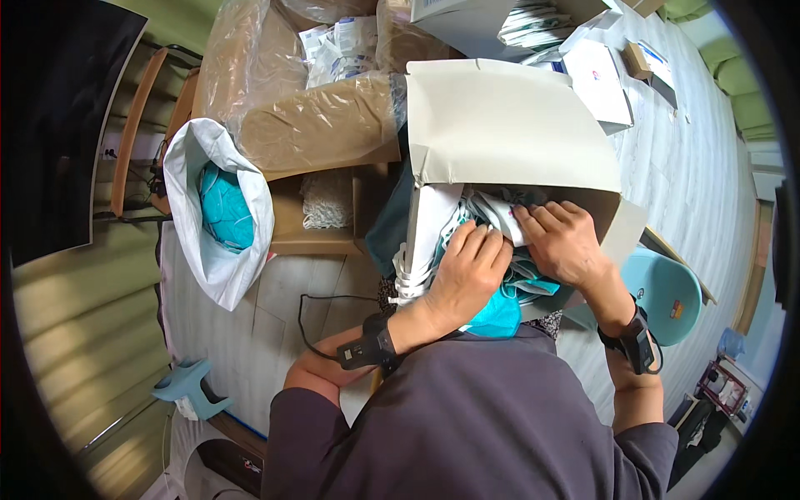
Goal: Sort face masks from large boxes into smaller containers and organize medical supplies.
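Both hands work in the mouth of an open white cardboard box (508,125) in front of me. My right hand (560,242) is closed, its fingers pressed on a flat white packet (502,218). From the other side, my left hand (468,271) is closed with its fingertips at the packet's near edge. Below the hands lies a teal cup-shaped face mask (497,315), partly hidden by my left hand. More teal and white pieces are bunched under my right hand. White elastic straps (410,279) hang over the box's left edge.
A white sack (257,204) of teal masks (225,208) stands at left. Behind it, a plastic-lined carton (321,125) holds small white packets (342,48); a lower carton holds white straps (327,200). A blue stool (196,390) and light-blue tub (671,296) stand on opposite sides.
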Available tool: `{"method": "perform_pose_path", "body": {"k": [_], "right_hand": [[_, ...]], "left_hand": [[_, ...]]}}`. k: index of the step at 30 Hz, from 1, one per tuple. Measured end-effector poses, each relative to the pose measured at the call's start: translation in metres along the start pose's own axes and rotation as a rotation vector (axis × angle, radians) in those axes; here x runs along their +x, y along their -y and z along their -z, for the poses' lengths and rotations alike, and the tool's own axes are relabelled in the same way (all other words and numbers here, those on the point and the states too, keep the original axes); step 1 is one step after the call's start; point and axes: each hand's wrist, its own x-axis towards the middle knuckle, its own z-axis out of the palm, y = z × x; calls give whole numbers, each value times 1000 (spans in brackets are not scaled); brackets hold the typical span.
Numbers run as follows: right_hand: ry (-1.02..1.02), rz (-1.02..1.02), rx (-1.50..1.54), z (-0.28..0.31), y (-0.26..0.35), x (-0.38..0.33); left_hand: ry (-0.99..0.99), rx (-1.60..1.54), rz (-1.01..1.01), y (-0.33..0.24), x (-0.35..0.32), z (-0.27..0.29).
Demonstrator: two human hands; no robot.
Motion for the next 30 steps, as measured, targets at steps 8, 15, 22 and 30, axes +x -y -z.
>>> {"method": "perform_pose_path", "body": {"k": [8, 15, 22, 30], "right_hand": [[-113, -26, -13, 31, -1, -5], [13, -48, 222, 37, 8, -20], [-1, 87, 254, 31, 15, -20], [-17, 62, 235, 26, 15, -31]], "left_hand": [[-122, -104, -40, 3, 7, 8], [-102, -366, 59, 10, 25, 55], [383, -200, 129, 38, 70, -15], [485, -35, 284, 59, 101, -80]]}}
